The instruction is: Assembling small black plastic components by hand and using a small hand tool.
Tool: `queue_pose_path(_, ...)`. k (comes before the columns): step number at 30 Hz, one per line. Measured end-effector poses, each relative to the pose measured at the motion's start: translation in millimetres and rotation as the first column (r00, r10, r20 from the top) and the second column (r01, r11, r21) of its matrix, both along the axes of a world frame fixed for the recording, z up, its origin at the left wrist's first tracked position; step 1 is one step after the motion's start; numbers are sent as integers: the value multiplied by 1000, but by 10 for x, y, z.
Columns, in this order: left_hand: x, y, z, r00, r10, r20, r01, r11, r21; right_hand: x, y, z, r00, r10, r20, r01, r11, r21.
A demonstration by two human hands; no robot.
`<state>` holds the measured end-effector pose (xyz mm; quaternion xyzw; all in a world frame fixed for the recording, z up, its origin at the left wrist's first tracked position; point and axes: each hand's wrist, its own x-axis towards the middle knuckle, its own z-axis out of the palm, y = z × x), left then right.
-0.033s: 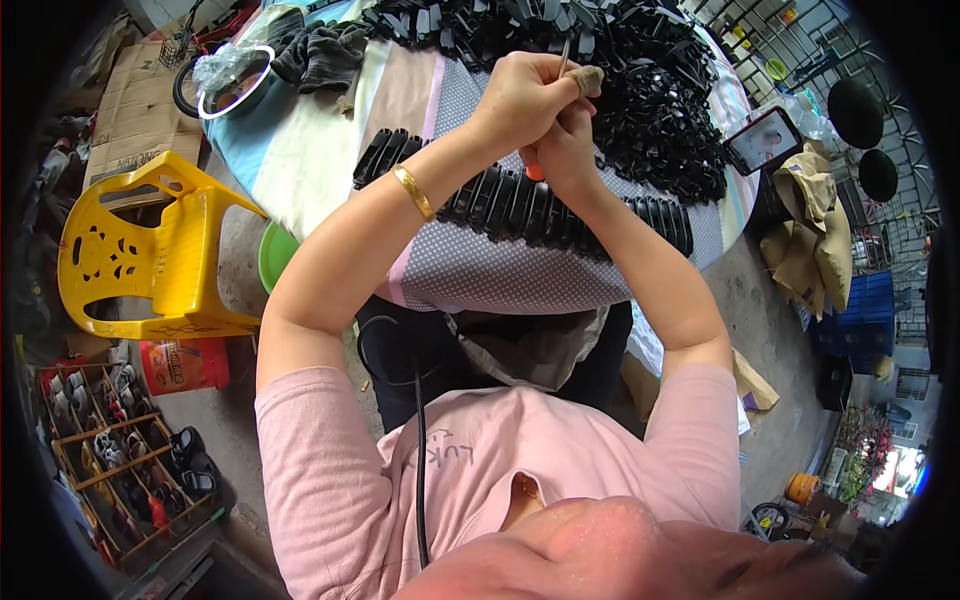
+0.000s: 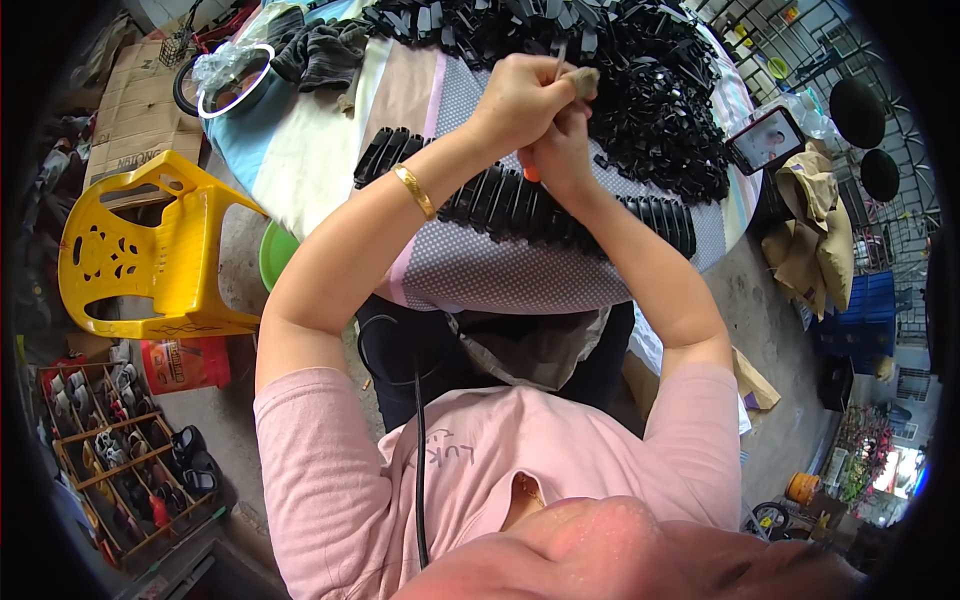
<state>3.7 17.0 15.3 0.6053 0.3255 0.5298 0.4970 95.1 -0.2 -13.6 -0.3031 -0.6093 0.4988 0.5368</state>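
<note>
Orange-handled tool (image 2: 531,174) is held by the right hand (image 2: 566,152), fingers closed round it, above the near side of the bench (image 2: 480,270); only a bit of the handle is exposed. It is judged light and stiff, probably hard plastic, best gripped by the handle, well away from any working end. Left hand (image 2: 522,100) is placed touching the right, fingers curled narrow; whether anything is gripped in it cannot be told. Thin pale strip (image 2: 562,55) is seen sticking up past the left fingers; whether it belongs to the tool is hidden. A fingertip is covered by a tan wrap (image 2: 582,80), so some extra grip may be given there.

Below the hands, a row of black parts (image 2: 500,205) is lined up across the patterned cloth, partly blocked by the forearms. Beyond, a loose heap of black pieces (image 2: 660,125) is piled up. These are judged light, rigid, possibly slick; edges should be pinched one piece at a time, since neighbours may be dragged along or tipped.

Farther out: phone (image 2: 767,140) propped at right, grey cloth item (image 2: 335,55) left at upper left, yellow chair (image 2: 187,235) placed beside the bench.
</note>
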Motion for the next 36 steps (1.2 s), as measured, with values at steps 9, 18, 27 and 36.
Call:
queue_pose_path(9, -66, -9, -63, 1000, -17, -1, 17, 999, -42, -92, 16, -83, 997, -69, -44, 71, 996, 51)
queue_pose_path(18, -278, -162, -102, 997, -11, 70, 12, 1000, -10, -287, -88, -34, 999, -34, 15, 33, 998, 55)
queue_pose_path(27, -343, -8, 19, 998, 55, 24, -55, 998, -13, -300, 64, 9, 997, 75, -13, -75, 997, 4)
queue_pose_path(36, -416, 49, -83, 998, 12, 67, -7, 997, -76, -450, 49, -23, 999, -22, -41, 21, 1000, -8)
